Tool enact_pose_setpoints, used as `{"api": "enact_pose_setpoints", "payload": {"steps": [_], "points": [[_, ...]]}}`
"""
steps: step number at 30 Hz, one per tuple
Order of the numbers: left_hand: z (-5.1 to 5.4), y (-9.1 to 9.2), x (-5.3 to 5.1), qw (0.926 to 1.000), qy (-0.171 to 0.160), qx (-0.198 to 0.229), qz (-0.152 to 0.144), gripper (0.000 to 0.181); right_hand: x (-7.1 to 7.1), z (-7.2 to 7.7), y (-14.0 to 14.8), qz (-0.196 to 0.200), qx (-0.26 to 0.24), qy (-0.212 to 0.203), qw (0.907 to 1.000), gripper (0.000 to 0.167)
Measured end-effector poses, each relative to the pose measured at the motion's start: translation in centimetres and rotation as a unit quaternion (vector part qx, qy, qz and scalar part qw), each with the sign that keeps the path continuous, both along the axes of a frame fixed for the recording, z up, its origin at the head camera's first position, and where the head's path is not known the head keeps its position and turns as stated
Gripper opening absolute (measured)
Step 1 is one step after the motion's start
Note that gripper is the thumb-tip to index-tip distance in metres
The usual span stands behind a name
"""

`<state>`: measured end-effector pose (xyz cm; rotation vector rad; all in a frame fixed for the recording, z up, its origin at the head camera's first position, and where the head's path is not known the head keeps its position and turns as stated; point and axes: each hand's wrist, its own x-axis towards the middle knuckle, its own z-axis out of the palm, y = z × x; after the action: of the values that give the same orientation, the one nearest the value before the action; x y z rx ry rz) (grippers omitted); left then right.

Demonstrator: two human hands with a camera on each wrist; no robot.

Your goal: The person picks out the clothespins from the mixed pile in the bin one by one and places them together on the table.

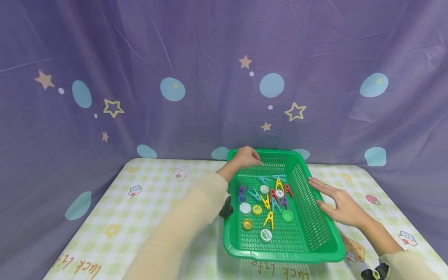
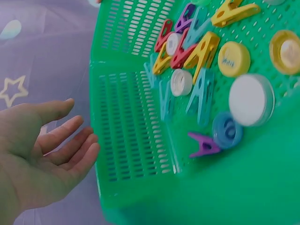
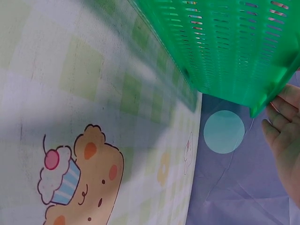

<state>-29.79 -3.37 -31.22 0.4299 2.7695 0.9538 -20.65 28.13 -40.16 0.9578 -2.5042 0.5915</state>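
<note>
A green plastic basket holds coloured clothespins and bottle caps on its perforated floor. My left hand is by the basket's far left corner, fingers loosely bent; the left wrist view shows nothing between them. On the other side my right hand lies along the right rim with straight fingers, the tips at the rim. Among the clothespins are a yellow clothespin, a purple clothespin and a red clothespin. A white cap, a blue cap and a green cap lie among them.
The basket stands on a table with a green-and-white checked cloth printed with cartoon figures. Behind the table hangs a purple curtain with stars and blue ovals, close to the basket's far rim.
</note>
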Motion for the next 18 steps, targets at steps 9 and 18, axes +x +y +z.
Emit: {"api": "enact_pose_setpoints", "payload": {"steps": [9,18], "points": [[-1.8,2.4,0.3,0.9971,-0.032,-0.064,-0.025,0.024,0.1,0.0,0.0,-0.007,-0.001,-0.005,1.0,0.057],[-3.5,2.7,0.9,0.974,-0.08,-0.19,-0.093,0.037,0.1,0.0,0.0,-0.014,0.006,-0.009,0.9998,0.058]]}}
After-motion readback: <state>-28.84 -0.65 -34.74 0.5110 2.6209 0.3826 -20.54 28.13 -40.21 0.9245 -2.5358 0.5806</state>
